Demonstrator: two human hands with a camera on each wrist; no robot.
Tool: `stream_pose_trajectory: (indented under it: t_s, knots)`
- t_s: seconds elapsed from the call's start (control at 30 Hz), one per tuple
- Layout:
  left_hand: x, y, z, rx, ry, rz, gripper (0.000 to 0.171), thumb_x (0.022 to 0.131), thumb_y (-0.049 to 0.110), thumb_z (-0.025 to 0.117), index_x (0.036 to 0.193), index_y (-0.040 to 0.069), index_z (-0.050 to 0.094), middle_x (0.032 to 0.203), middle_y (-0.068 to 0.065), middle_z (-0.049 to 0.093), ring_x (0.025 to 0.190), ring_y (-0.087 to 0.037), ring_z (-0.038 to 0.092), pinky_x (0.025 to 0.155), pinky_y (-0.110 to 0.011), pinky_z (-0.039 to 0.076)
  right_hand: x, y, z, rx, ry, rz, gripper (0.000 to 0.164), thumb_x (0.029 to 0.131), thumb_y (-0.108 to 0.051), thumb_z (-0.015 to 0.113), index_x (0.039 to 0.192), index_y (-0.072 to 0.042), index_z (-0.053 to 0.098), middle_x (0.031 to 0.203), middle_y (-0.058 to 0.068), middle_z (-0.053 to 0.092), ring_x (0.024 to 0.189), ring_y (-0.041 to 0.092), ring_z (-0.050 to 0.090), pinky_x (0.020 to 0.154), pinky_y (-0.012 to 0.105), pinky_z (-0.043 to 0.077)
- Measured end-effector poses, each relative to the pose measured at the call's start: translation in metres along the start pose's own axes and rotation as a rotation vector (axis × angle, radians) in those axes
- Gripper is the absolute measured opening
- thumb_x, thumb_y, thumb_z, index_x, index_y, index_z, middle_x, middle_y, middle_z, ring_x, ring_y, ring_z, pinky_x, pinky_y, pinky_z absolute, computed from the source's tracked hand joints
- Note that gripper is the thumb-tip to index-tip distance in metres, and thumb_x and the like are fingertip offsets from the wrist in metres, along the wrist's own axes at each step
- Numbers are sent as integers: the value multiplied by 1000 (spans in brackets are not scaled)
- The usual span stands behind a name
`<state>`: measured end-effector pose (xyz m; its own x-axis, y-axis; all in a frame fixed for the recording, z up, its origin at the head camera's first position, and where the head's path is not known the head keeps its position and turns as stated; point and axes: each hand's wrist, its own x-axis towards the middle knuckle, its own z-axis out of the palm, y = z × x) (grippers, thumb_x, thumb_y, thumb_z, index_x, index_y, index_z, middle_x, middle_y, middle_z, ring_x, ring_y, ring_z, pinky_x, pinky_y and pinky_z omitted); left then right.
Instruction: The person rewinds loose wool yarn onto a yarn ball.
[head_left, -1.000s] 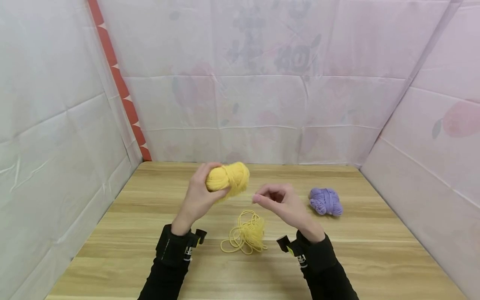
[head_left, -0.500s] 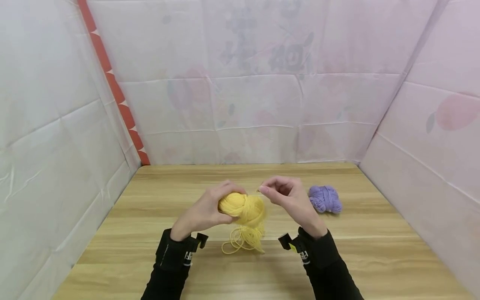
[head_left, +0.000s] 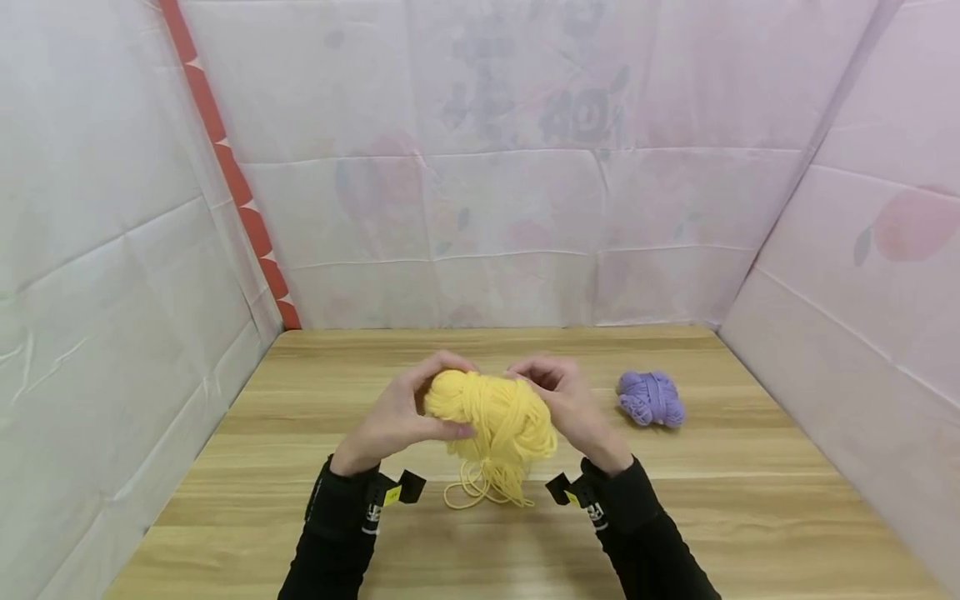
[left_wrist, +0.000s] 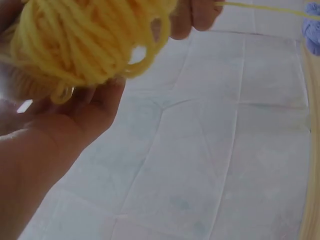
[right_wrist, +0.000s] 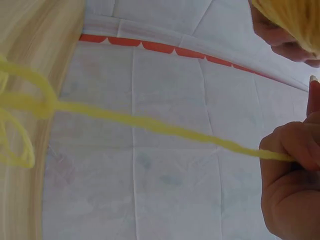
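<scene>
Yellow yarn (head_left: 510, 417) – soft and matt, its strands faintly fuzzy; purple yarn (head_left: 651, 400) looks just as dull, ridged by its windings. The table (head_left: 780, 517) looks like smooth, grained wood, slightly sheeny. Walls (head_left: 502, 208) are thin creased sheeting – cloth or plastic, unclear. Sleeves (head_left: 326, 550): matt black cloth

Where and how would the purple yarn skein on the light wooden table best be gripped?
Probably around the middle of the purple oblong yarn skein, from above, with thumb and fingers on its two long sides. It lies on the light wooden table, longer than wide, with yarn wraps binding its middle and its top uncovered. The person's bare right hand is the nearer one.
</scene>
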<state>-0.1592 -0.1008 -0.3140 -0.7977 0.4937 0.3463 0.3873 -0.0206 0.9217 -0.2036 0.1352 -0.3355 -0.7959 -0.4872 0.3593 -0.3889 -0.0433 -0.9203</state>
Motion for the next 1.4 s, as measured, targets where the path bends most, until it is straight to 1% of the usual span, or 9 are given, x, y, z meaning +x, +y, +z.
stream_pose_trajectory:
  t_s: [0.17,0.27,0.4,0.53,0.83,0.97,1.1,1.23,1.4]
  knots:
    - [2,2,-2,-77,150,-43,53,78,0,75,124,10,50,113,-6,57,96,-17,61,79,-32,56,0,5,4,-8,0,-4,11,93,-8,60,99,-10,69,82,-8,67,72,6,60,67,25,54]
    - [5,3,-3,-122,248,-52,51,82,2,73,126,11,48,113,-7,60,97,-18,62,79,-32,56,-1,5,7,-15,-2,48,16,95,-6,55,85,-15,65,65,-10,54,60,3,49,57,21,45]
    - [10,1,-5,-211,389,-28,47,87,3,68,127,9,45,113,-8,61,98,-18,63,79,-30,56,-1,6,9,-11,-39,77,16,96,-8,53,88,-3,67,56,-8,33,48,6,29,45,24,26]
    - [14,-2,-8,-259,524,-13,43,89,5,66,126,8,45,115,-9,58,100,-19,63,81,-28,56,0,5,10,-83,-53,68,23,98,-18,56,103,-1,71,57,-4,32,48,9,28,44,27,25]
    - [15,-10,-12,-117,714,-48,46,84,8,73,123,9,49,112,-9,57,96,-20,61,75,-27,56,-2,-1,7,-169,-77,87,20,98,-22,56,102,-9,72,62,-4,37,51,9,29,47,24,29]
    - [14,-14,-12,15,745,-49,51,81,7,77,124,7,50,111,-9,57,95,-21,59,73,-29,54,-6,-7,2,-210,-68,91,18,97,-22,58,98,-11,72,68,-6,48,56,6,36,52,21,36]
    - [14,-18,-12,244,720,-25,52,76,6,80,121,5,54,114,-12,60,98,-22,56,77,-33,49,-10,-14,-3,-213,-67,64,15,96,-15,58,96,-6,70,77,-8,60,58,6,41,52,22,37]
    - [14,-24,-10,465,646,52,51,72,3,83,117,4,59,112,-14,62,101,-26,58,86,-38,47,-13,-20,-8,-211,-51,49,13,95,-14,60,94,-6,70,79,-9,62,58,6,41,51,23,36]
    - [15,-29,-4,604,511,104,52,67,1,85,114,4,62,110,-13,64,103,-28,60,92,-43,49,-16,-25,-12,-208,-15,21,10,94,-14,62,93,-8,69,70,-7,49,57,8,38,51,26,33]
